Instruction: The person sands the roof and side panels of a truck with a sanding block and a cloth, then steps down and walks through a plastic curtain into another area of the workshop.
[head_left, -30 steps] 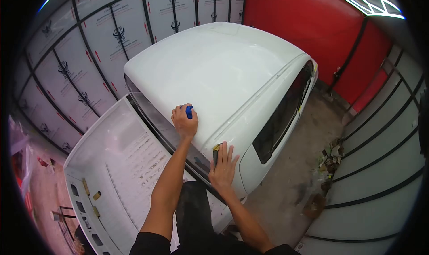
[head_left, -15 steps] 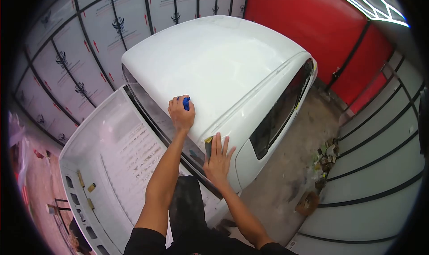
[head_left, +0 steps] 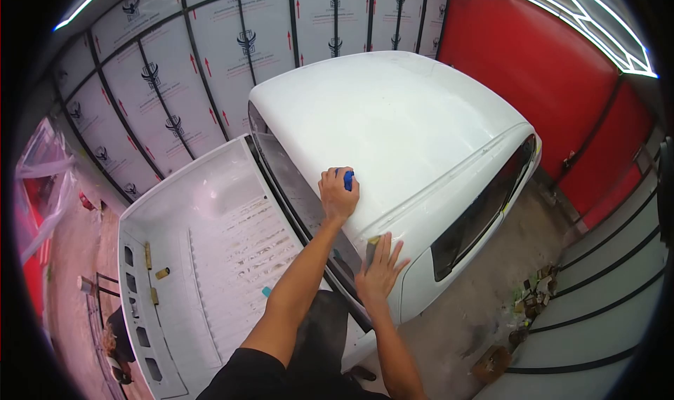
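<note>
My left hand (head_left: 339, 195) is above the rear part of a white pickup cab roof (head_left: 407, 133). Its fingers are closed around a small blue object (head_left: 349, 180), whose kind I cannot tell. Lower and to the right, my right hand (head_left: 380, 272) lies on the rear roof corner with its fingers stretched. A folded piece of sandpaper (head_left: 371, 251), dark grey with a yellowish edge, shows beside the index finger and is partly hidden under that hand. Just ahead of this hand runs the groove along the roof edge.
A white truck bed (head_left: 228, 312) lies left of my arms, with small tan blocks (head_left: 154, 296) near its tailgate. The side window (head_left: 477, 221) is to the right. Scraps and debris (head_left: 537, 291) line the right wall. A red panel (head_left: 533, 70) stands behind the cab.
The whole view has shifted, so truck and hands appear further right and lower. Both hands keep nearly the same places on the roof, still with the blue object and the sandpaper.
</note>
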`<move>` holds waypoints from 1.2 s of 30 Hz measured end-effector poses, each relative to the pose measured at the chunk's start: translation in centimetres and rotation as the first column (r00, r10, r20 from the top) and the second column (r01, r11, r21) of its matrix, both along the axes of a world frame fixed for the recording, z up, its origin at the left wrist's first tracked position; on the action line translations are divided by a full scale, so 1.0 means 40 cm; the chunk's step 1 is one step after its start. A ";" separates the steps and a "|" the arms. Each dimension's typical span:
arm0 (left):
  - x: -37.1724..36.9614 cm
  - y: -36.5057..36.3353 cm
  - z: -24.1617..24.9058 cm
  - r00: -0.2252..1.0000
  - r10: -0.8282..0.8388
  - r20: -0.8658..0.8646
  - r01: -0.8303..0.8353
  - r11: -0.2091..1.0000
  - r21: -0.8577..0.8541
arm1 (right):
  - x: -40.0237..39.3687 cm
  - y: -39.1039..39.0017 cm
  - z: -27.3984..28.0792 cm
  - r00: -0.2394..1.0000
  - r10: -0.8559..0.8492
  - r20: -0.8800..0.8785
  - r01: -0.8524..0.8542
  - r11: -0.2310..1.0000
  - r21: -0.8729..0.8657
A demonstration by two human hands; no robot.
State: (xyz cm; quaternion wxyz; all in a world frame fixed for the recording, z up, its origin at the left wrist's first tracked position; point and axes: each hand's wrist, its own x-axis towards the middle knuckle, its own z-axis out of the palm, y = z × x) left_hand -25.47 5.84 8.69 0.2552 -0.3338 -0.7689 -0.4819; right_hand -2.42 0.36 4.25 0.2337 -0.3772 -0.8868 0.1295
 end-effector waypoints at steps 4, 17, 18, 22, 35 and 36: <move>0.005 0.002 -0.002 1.000 0.004 0.015 -0.004 1.000 0.011 | 0.035 -0.051 -0.048 0.999 0.039 -0.036 -0.038 0.999 0.024; 0.008 0.003 -0.003 1.000 0.010 -0.025 -0.010 1.000 0.024 | -0.003 0.014 -0.006 0.999 0.047 0.024 -0.049 0.996 0.075; 0.007 -0.002 -0.004 1.000 0.011 -0.023 -0.011 1.000 0.020 | -0.021 0.037 -0.002 0.999 0.034 0.009 -0.035 0.993 0.115; 0.007 -0.005 0.000 1.000 0.002 0.002 -0.002 1.000 0.010 | 0.033 -0.035 -0.070 1.000 0.017 -0.012 -0.016 0.999 0.028; -0.001 0.003 0.004 1.000 0.000 -0.017 0.000 0.999 0.032 | 0.033 -0.045 -0.076 0.998 -0.031 -0.051 0.032 0.999 0.005; 0.007 -0.005 -0.001 1.000 0.001 -0.019 -0.001 1.000 0.031 | 0.011 -0.025 -0.042 0.993 -0.024 -0.113 0.026 0.999 0.022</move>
